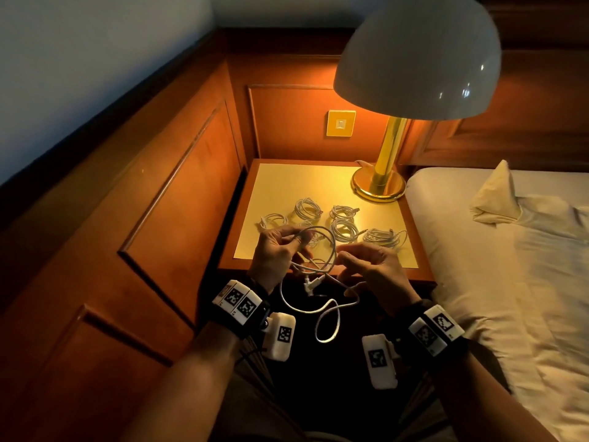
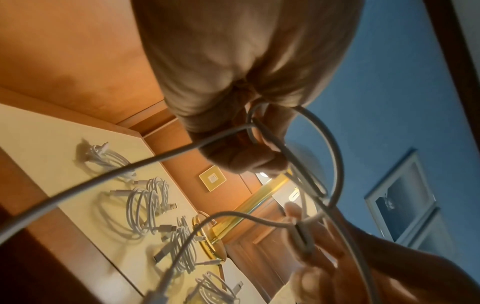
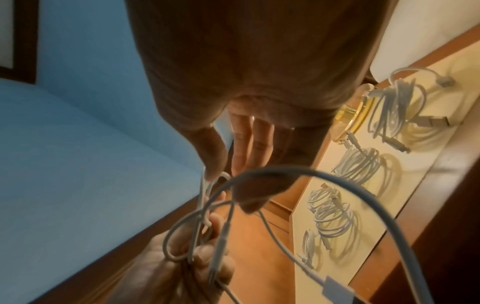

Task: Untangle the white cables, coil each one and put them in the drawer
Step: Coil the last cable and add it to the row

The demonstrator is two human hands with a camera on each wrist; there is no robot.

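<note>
- The left hand (image 1: 276,250) is raised over the front edge of the tabletop (image 1: 318,183), its fingers curled round loops of a loose white cable (image 1: 322,301); the left wrist view shows the strands passing through its fingertips
- The right hand (image 1: 369,266) is just beside it, thumb and forefinger pinched on a strand of the same cable
- Between the two hands the cable arches up in a loop, and the rest hangs below the tabletop edge in slack bends in front of the person's lap, with a white plug (image 1: 308,286) dangling under the hands
- It may be more than one cable in the bundle; the strands blur together in the wrist views
- Six coiled cables (image 1: 344,229) lie on the tabletop beyond the hands, close together, some touching
- One coil (image 1: 384,238) sits nearest the right edge, another (image 1: 273,220) at the far left
- A lamp (image 1: 390,154) with a brass stem and a white dome shade stands lit at the back right corner of the tabletop
- A brass switch plate (image 1: 340,123) is on the wood panelling behind
- A bed (image 1: 497,250) with a white sheet is to the right
</note>
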